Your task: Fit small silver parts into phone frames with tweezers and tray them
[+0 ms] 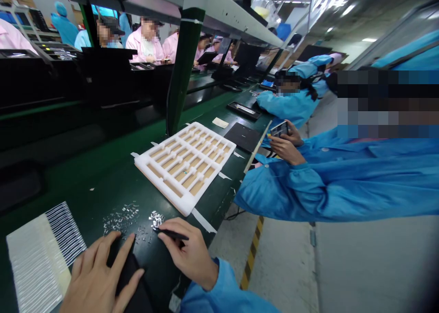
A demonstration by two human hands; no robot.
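Observation:
My right hand (190, 251) is closed in a pinch on black tweezers (174, 234). Their tip touches a little heap of small shiny metal pieces (157, 218). More small metal pieces (123, 217) lie scattered to the left of it on the dark green bench. With fingers spread, my left hand (98, 276) lies over a dark flat object (132, 281), whose kind I cannot make out. Beside that hand is a pale sheet (34, 262) with rows of thin strips, silvery on a dark backing at its right end.
A white foam tray (187, 203) with tan-bottomed slots lies ahead, with bits of tape around it. Beyond it are a black panel (243, 137) and a black case (244, 110). A green post (183, 70) rises behind. At right, a person in blue (325, 175) holds a phone-like device (279, 130).

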